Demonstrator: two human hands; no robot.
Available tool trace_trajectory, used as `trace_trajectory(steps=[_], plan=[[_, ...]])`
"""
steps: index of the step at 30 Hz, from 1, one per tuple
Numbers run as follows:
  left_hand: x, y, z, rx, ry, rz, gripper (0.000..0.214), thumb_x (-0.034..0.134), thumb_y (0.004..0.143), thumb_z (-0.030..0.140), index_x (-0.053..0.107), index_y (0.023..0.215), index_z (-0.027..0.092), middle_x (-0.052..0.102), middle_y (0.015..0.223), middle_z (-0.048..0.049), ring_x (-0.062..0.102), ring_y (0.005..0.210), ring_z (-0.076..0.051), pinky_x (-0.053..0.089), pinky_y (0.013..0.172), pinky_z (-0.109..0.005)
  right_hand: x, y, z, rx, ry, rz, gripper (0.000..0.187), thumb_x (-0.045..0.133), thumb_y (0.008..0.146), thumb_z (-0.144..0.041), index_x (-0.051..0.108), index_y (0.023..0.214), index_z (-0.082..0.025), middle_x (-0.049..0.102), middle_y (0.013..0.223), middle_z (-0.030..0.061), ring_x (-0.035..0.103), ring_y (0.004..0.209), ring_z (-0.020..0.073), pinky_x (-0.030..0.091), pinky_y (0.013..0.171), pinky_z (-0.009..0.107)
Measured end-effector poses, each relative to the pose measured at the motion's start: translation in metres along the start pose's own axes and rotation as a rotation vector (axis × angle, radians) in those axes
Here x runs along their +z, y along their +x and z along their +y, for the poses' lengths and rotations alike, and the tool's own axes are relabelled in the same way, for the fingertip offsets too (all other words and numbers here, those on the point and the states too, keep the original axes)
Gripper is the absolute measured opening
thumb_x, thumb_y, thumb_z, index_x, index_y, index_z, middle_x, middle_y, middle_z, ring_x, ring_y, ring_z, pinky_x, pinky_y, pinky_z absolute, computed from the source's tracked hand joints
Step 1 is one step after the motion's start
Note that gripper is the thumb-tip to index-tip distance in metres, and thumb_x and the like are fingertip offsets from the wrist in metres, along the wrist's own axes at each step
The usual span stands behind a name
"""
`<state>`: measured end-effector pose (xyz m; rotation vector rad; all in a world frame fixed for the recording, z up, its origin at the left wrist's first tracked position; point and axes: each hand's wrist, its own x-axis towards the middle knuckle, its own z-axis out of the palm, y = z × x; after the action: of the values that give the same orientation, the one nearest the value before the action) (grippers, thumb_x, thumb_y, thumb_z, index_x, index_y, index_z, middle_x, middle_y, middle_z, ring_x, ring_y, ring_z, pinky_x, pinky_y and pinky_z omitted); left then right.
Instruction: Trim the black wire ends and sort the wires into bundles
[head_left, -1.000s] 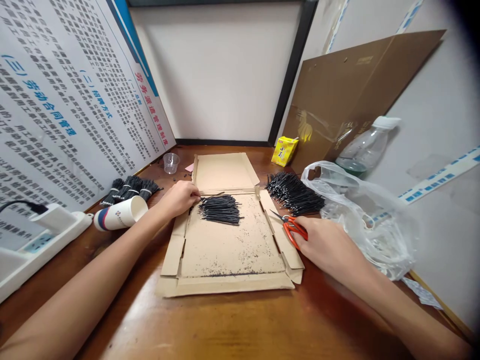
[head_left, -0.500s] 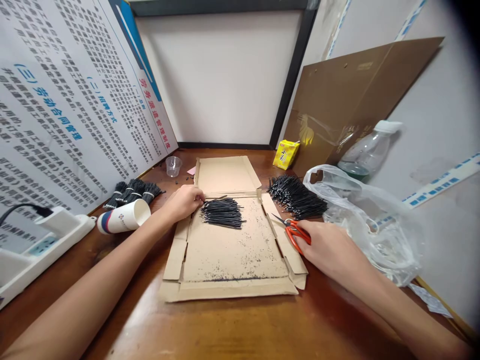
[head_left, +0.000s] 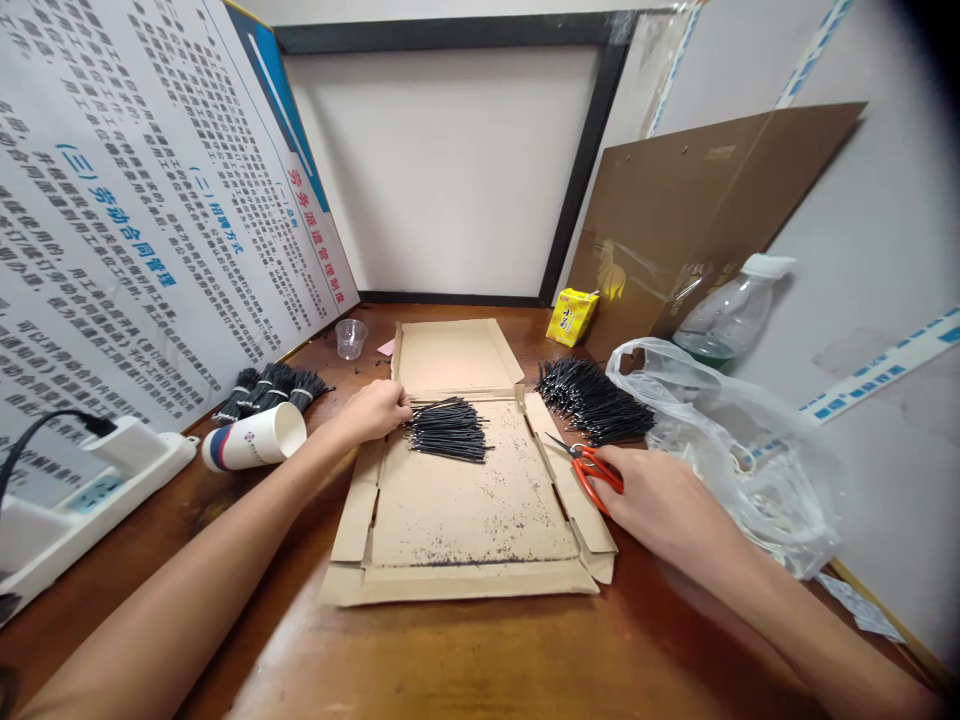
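My right hand (head_left: 651, 492) is closed round the red handles of a pair of small scissors (head_left: 592, 470). Their dark pointed blades lie over the right flap of a flattened cardboard box (head_left: 457, 510). At the upper left of the cardboard my left hand (head_left: 384, 408) is closed, its fingertips pinched against the left ends of a pile of short black wires (head_left: 448, 430). Whatever is between those fingertips is hidden. A second, larger heap of black wires (head_left: 592, 400) with shiny tips lies on the table, beyond the scissors.
Tied black wire bundles (head_left: 270, 388), a paper cup (head_left: 255, 437) on its side and a power strip (head_left: 97, 500) are at left. A clear plastic cup (head_left: 351, 339) and yellow box (head_left: 572, 317) stand behind. Right are a plastic bag (head_left: 742, 450) and bottle (head_left: 731, 310). Dark specks dot the cardboard.
The camera view has shifted slightly. A thin strand that stuck out from my left fingertips over the pile no longer stands apart from it. My right hand still holds the scissors.
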<state>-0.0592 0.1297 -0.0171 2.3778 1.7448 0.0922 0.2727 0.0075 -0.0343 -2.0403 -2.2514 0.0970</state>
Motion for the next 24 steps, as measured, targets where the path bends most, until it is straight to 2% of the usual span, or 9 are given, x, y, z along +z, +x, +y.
trace_trajectory(steps=[8,14,24], plan=[[-0.007,-0.003,-0.002,0.044,0.03,-0.008,0.028,0.059,0.096,0.036,0.061,0.081,0.012,0.062,0.077,-0.0008,0.06,0.072,-0.014,0.051,0.072,-0.031,0.002,0.001,0.002,-0.013,0.006,0.027,0.022,0.048,0.091,-0.025,0.061,0.075,-0.02,0.068,0.073,0.0077,0.063,0.069,0.0213,0.028,0.057,0.029],[-0.003,-0.007,0.0,0.044,0.101,0.077,0.025,0.057,0.097,0.035,0.061,0.085,0.013,0.061,0.083,-0.0026,0.059,0.077,-0.015,0.05,0.074,-0.033,0.004,-0.001,0.004,-0.029,0.025,0.055,0.02,0.05,0.091,-0.026,0.066,0.079,-0.02,0.067,0.07,0.0068,0.062,0.067,0.0206,0.029,0.058,0.029],[0.012,-0.002,0.001,0.153,0.144,0.212,0.012,0.057,0.095,0.022,0.06,0.088,0.012,0.06,0.094,-0.005,0.058,0.09,-0.018,0.049,0.081,-0.035,0.005,0.0,0.005,-0.032,0.058,0.041,0.019,0.05,0.09,-0.027,0.067,0.082,-0.021,0.067,0.071,0.0068,0.062,0.068,0.0213,0.029,0.057,0.029]])
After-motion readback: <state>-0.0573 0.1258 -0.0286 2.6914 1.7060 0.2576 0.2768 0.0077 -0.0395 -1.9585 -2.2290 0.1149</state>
